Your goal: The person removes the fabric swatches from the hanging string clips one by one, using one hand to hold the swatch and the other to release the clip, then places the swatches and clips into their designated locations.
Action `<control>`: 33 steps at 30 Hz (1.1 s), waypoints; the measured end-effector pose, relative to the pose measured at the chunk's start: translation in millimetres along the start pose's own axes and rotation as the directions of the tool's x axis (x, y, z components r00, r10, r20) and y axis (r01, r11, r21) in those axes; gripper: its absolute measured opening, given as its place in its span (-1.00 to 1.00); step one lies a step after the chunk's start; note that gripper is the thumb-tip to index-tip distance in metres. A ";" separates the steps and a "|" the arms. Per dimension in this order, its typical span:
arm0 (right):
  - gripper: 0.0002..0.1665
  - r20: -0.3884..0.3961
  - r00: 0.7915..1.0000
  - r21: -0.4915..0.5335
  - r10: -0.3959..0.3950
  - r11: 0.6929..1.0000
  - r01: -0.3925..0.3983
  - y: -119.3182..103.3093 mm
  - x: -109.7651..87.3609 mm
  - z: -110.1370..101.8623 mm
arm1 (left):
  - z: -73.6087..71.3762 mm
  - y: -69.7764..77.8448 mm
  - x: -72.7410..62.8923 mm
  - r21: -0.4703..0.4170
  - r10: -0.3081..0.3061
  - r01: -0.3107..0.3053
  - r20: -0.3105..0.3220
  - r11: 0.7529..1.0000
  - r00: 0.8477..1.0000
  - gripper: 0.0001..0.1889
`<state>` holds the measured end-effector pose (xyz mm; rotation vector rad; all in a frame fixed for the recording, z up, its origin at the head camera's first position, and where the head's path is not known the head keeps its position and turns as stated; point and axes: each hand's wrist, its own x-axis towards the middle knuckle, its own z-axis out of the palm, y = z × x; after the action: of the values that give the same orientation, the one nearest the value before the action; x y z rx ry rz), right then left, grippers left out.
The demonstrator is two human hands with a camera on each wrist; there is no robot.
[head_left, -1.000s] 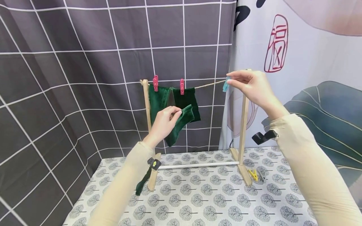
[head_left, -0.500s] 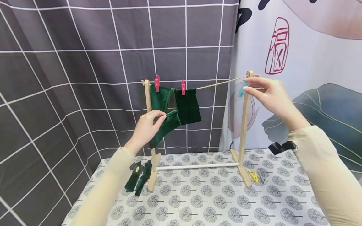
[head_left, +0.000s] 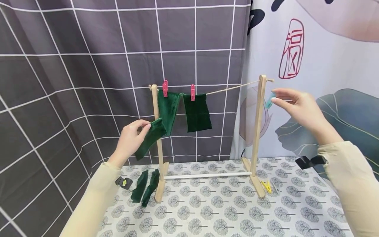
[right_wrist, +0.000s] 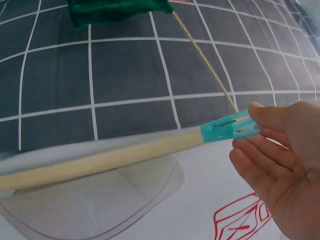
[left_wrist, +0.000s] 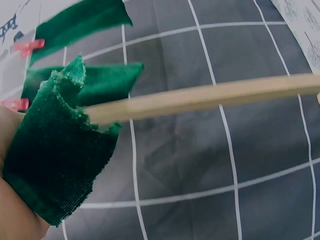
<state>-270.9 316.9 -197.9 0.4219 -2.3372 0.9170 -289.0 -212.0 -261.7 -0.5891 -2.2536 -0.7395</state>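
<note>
My left hand (head_left: 130, 140) pinches a dark green velvety cloth (head_left: 151, 136) by its upper edge, in front of the rack's left post. In the left wrist view that cloth (left_wrist: 60, 155) shows a frayed, notched edge. My right hand (head_left: 302, 107) pinches a light blue clothespin (head_left: 269, 100) just right of the right post; the right wrist view shows the clothespin (right_wrist: 230, 126) between thumb and fingertips. Two green cloths, a left one (head_left: 168, 108) and a right one (head_left: 197, 113), hang from the string (head_left: 231, 88). A pink clothespin (head_left: 165, 88) and another pink clothespin (head_left: 192, 92) hold them.
The wooden rack's left post (head_left: 160, 151) and right post (head_left: 258, 128) are joined low down by a white rod (head_left: 207, 175). Two green cloth strips (head_left: 140, 186) lie left of it. A yellow clothespin (head_left: 266, 186) and a grey clothespin (head_left: 276, 187) lie by the right foot.
My left hand has moved left and down with the green cloth, off the hanging cloths. My right hand has moved right and down with the blue clothespin, past the right post.
</note>
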 end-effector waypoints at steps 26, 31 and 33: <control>-0.24 0.047 0.974 -0.081 0.220 0.973 -0.216 68.9 -48.7 6.7 | -17.7 -64.5 -51.4 0.104 -0.257 0.265 -0.085 0.959 0.963 -0.75; -0.23 0.065 0.970 -0.088 0.234 0.970 -0.228 80.7 -59.6 11.1 | -13.7 -75.4 -61.0 0.113 -0.310 0.315 -0.063 0.942 0.949 -0.74; -0.23 0.064 0.968 -0.096 0.243 0.967 -0.236 85.1 -63.8 12.4 | -11.2 -79.9 -64.6 0.118 -0.327 0.332 -0.061 0.936 0.943 -0.75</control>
<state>-267.2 373.7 -288.5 0.1416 -2.5266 0.9179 -287.9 -290.8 -328.6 -0.1324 -2.3693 -0.7530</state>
